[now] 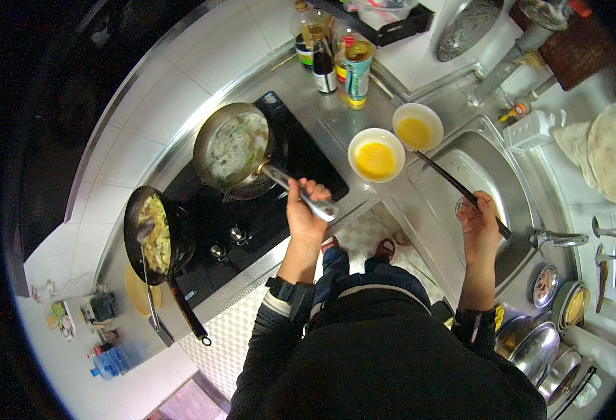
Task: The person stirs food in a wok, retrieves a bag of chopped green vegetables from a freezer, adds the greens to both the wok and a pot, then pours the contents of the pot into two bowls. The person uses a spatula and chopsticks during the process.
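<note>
My left hand (pixel 309 210) grips the metal handle (pixel 287 181) of a deep pan (pixel 203 142) on the black cooktop (pixel 305 142). Whitish, foamy liquid with bits of green (pixel 237 144) fills the pan. In my right hand (pixel 481 223) is a pair of dark chopsticks (pixel 447 176), held over the sink, their tips close to two white bowls. The nearer bowl (pixel 357 170) contains yellow beaten egg (pixel 376 159); the one behind it (pixel 429 111) has a smaller amount of yellow liquid (pixel 414 132).
A frying pan (pixel 132 215) with cooked food and a metal spatula (pixel 150 289) stands at the cooktop's left. Sauce bottles (pixel 322 65) and a green can (pixel 357 73) line the back. To the right are the steel sink (pixel 510 210), its faucet (pixel 557 239) and stacked metal bowls (pixel 536 352).
</note>
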`<state>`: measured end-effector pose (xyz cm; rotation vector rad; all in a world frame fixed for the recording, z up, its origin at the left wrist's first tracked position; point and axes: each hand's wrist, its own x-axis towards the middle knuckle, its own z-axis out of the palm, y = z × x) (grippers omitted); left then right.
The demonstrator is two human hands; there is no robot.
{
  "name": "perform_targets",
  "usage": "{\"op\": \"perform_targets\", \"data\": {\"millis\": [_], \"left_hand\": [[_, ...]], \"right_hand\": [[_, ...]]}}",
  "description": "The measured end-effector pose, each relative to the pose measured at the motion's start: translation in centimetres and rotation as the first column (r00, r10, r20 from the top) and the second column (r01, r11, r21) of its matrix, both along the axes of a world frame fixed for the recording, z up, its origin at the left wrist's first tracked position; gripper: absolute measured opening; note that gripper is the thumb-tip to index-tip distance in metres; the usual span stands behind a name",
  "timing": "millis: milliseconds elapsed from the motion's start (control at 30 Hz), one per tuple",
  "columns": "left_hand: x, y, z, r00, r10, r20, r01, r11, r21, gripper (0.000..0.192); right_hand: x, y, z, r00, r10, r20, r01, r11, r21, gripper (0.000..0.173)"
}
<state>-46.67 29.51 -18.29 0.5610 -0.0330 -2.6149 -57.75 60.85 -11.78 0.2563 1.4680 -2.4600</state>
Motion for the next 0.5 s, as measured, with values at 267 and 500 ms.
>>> {"op": "perform_targets", "data": {"millis": [267, 500], "left_hand": [[4.0, 0.0, 1.1, 1.0, -0.021, 0.015, 0.02, 0.998, 0.059, 0.021], [6.3, -0.4, 1.5, 0.993, -0.12, -0.005, 0.119, 0.988, -0.103, 0.019]], "right_hand": [[-0.2, 0.7, -1.3, 0.997, -0.078, -0.002, 0.078, 0.997, 0.014, 0.022], [-3.3, 0.8, -1.2, 0.981, -0.058, -0.186, 0.078, 0.992, 0.101, 0.028]]}}
